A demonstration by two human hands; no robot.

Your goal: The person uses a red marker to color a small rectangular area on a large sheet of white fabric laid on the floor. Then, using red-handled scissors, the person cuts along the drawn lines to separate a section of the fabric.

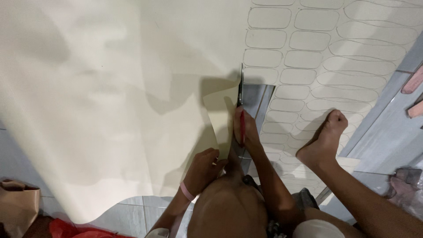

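A large cream sheet lies spread over the grey tiled floor. Its right part carries rows of pencilled rounded outlines. My right hand grips red-handled scissors, blades pointing away from me along a cut that splits the sheet. My left hand, with a pink band on the wrist, holds the sheet's cut edge beside the scissors. My bare foot rests on the marked part. My knee fills the lower middle.
Grey floor tiles show at the right, with pink objects at the far right edge. A brown paper bag and red plastic sit at the lower left. Crumpled grey-pink material lies at the lower right.
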